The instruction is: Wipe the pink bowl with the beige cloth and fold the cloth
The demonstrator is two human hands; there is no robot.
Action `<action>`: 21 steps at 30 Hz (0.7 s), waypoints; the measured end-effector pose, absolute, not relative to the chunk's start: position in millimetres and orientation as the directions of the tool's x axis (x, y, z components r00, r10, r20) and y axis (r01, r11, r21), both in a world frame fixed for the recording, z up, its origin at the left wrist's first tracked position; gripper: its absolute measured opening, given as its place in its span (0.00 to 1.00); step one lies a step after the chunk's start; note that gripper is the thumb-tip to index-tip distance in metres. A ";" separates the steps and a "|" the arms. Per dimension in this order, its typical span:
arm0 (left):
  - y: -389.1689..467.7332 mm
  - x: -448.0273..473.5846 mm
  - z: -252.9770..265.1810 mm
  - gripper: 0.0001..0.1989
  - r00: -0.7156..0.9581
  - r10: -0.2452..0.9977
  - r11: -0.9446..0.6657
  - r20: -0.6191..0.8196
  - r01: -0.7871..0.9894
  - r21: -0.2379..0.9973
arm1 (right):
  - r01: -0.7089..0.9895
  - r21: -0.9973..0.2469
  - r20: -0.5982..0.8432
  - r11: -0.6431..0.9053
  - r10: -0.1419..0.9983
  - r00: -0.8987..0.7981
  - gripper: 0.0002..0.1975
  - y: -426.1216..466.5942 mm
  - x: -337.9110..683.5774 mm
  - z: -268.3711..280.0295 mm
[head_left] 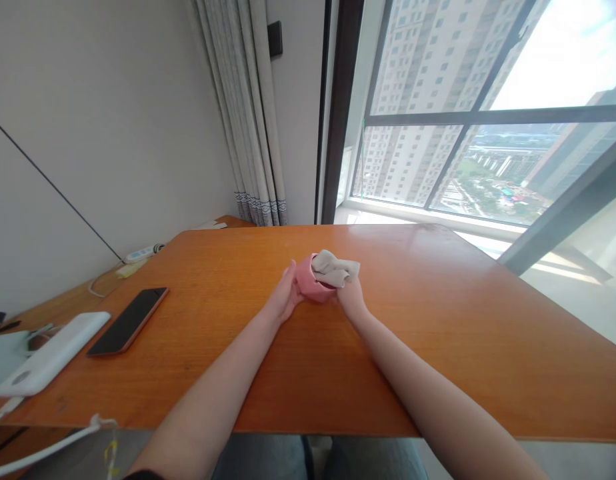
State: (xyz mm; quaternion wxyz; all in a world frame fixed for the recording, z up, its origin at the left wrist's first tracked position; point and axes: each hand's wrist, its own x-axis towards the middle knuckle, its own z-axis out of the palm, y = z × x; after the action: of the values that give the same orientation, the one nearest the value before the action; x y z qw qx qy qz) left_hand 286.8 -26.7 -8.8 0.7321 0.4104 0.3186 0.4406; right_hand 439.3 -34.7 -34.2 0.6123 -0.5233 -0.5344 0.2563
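Observation:
A pink bowl-like container is tilted over the middle of the wooden table, its open side facing right. My left hand grips its left side, thumb up along the wall. A crumpled light grey cloth lies partly inside the opening and spills over the right rim. Under the cloth's right end is my right hand, closed on it beside the rim. The cloth and the container hide most of the right fingers.
On the left of the wooden table lie a dark phone and a white power bank with a cable. A power strip sits beyond the left edge. A curtain and a large window stand behind.

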 end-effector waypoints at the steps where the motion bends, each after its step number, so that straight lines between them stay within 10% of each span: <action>1: -27.9 286.2 -6.4 0.32 0.464 0.877 0.315 -0.127 -0.353 0.881 | 0.273 -0.910 0.389 0.314 0.874 0.291 0.10 -31.1 448.7 -35.1; 13: -26.9 286.7 -4.7 0.25 0.288 0.957 0.136 -0.031 -0.350 0.927 | 0.187 -0.881 0.470 0.435 0.849 0.241 0.17 -47.0 419.4 -20.0; 21: -33.2 293.1 -12.5 0.50 0.359 0.933 0.193 -0.021 -0.452 0.871 | 0.296 -0.855 0.499 0.426 0.829 0.251 0.11 -36.8 439.4 -24.7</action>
State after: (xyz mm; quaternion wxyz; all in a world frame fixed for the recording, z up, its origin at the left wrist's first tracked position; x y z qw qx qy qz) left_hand 293.1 -33.2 -12.5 0.7146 0.4107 0.2930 0.4845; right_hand 439.4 -36.8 -24.7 0.6200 -0.4909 -0.5731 0.2150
